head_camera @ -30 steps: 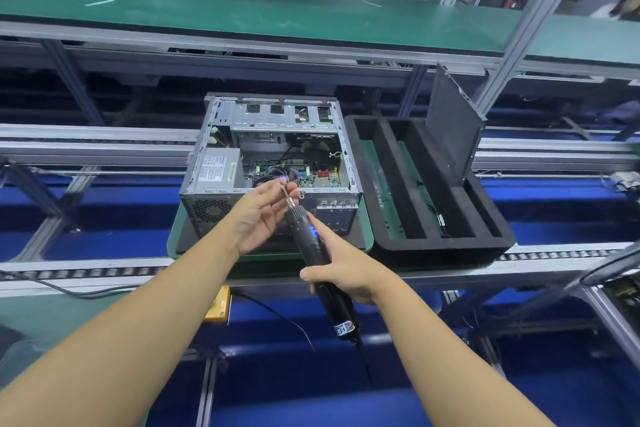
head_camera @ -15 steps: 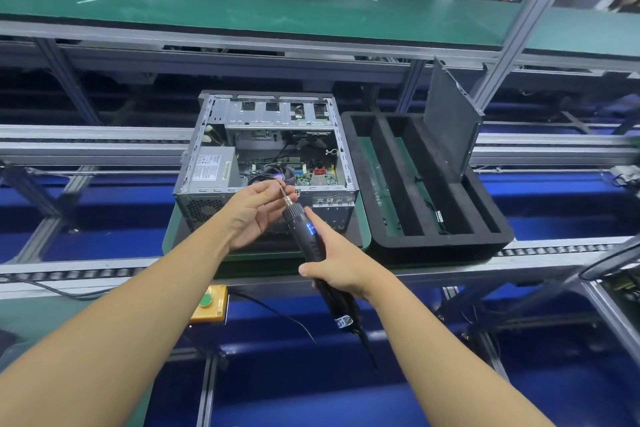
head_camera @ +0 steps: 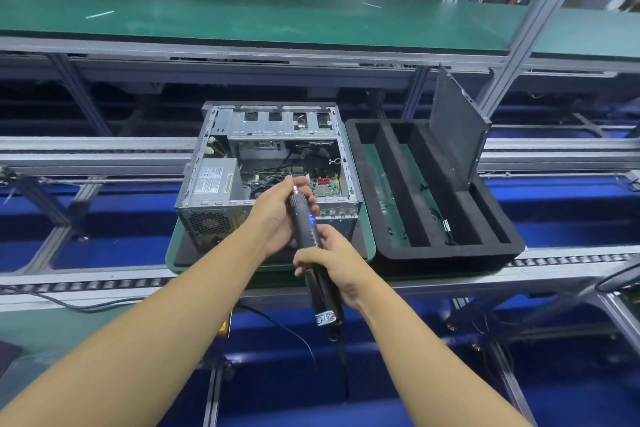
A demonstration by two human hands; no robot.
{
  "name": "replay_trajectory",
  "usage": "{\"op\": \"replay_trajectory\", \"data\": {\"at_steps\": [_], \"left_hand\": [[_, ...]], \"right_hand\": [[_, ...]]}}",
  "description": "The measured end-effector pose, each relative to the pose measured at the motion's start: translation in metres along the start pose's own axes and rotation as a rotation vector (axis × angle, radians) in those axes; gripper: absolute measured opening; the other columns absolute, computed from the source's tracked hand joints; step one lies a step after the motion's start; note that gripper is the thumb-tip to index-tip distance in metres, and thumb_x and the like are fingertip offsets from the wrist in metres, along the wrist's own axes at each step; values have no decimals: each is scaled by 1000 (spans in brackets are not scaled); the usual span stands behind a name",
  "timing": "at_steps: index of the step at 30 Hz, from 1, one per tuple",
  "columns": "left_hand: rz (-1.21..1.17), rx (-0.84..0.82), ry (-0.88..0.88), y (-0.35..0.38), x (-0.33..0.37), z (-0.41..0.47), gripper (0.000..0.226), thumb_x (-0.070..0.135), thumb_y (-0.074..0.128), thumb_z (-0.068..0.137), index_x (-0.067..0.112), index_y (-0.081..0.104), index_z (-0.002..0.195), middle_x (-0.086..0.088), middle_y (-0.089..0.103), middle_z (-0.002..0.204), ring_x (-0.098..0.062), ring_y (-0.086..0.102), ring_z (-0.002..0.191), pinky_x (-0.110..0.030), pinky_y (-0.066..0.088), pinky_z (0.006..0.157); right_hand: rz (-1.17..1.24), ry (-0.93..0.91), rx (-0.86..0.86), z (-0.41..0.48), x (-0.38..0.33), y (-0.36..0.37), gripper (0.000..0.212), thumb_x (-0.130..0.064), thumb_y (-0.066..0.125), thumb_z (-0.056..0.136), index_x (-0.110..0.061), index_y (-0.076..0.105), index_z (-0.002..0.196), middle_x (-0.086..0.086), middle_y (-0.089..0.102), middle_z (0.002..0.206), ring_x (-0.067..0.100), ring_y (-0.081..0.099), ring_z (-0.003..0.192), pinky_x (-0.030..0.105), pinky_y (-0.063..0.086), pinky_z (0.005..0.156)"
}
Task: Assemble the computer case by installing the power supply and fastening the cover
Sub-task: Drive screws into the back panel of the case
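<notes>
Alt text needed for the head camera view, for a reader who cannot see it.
Both hands hold a black electric screwdriver in front of an open computer case: the right hand grips its body, the left hand closes around its tip. The power supply sits inside the case; a grey cover panel stands in a black foam tray beside it.

The grey sheet-metal computer case (head_camera: 273,163) is lying on its side with the open face turned up, showing a green circuit board and dark cables inside. The grey boxy power supply with a white label (head_camera: 215,181) is sitting inside it at the near left corner. The dark grey flat metal cover panel (head_camera: 457,128) is standing tilted, well right of the case.
</notes>
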State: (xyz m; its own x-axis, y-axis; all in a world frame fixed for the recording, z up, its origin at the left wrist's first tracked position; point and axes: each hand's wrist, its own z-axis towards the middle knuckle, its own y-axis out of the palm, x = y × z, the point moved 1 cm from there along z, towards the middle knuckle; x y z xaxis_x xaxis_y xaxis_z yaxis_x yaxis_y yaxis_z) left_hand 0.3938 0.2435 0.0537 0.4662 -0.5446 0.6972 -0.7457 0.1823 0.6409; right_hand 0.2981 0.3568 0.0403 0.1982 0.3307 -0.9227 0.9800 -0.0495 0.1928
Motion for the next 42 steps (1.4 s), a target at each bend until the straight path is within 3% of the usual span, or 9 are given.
{"op": "replay_trajectory", "data": {"at_steps": [5,9,13,16,19,29,34,38,42], "left_hand": [[182,-61,60,16,15,11,41,33,43,106,-2,60,117,-5,68,77,-18,67,72,-32,58,72],[693,-79,112,11,37,32,54,48,29,106,11,68,110,-2,77,97,-20,73,97,-32,55,85],[1424,70,313,-25,76,77,37,34,33,107,20,67,114,2,72,108,-19,67,91,-32,51,77],[1976,-115,191,-53,87,115,23,22,49,100,24,67,114,-1,69,115,-13,60,79,-28,46,69],[2236,-367,47,-65,80,135,36,35,60,96,23,63,129,0,65,126,-18,58,101,-30,45,84],[2049,-528,76,-76,80,140,26,40,73,86,32,49,82,8,55,85,-13,48,71,-28,34,61],[1925,-531,51,-78,83,117,14,43,65,93,32,56,94,15,60,95,5,54,83,-17,39,68],[1857,-472,39,-76,82,97,38,53,45,100,24,69,108,25,65,74,9,57,70,-17,40,65],[1841,-435,20,-78,80,84,58,76,46,86,24,67,101,10,67,97,-14,62,88,-35,47,78]], "right_hand": [[210,7,-96,0,-1,-8,43,-15,61,102,-27,51,142,11,69,92,30,69,73,46,62,71],[220,6,-182,0,-10,-26,70,-34,73,90,-51,39,149,7,64,95,23,60,69,36,54,61],[161,-105,-142,3,-12,-42,103,-7,82,75,-63,34,147,7,66,103,24,59,74,38,55,66],[133,-163,-58,6,-8,-50,105,0,79,77,-64,34,148,9,63,108,26,57,74,41,54,70],[151,-193,-48,8,-3,-53,101,0,78,79,-62,36,147,8,63,109,27,57,72,41,53,69],[106,-141,-11,10,12,-50,102,1,75,79,-60,34,150,7,64,108,25,57,71,39,54,68],[130,-142,-45,10,17,-35,102,0,76,78,-60,35,150,6,65,105,24,57,70,37,55,67],[118,-152,-73,5,20,-28,102,1,75,80,-59,33,151,5,64,106,26,58,70,37,55,67],[139,-156,-90,-2,24,-25,101,1,74,80,-60,34,150,6,63,106,25,58,71,38,55,68]]}}
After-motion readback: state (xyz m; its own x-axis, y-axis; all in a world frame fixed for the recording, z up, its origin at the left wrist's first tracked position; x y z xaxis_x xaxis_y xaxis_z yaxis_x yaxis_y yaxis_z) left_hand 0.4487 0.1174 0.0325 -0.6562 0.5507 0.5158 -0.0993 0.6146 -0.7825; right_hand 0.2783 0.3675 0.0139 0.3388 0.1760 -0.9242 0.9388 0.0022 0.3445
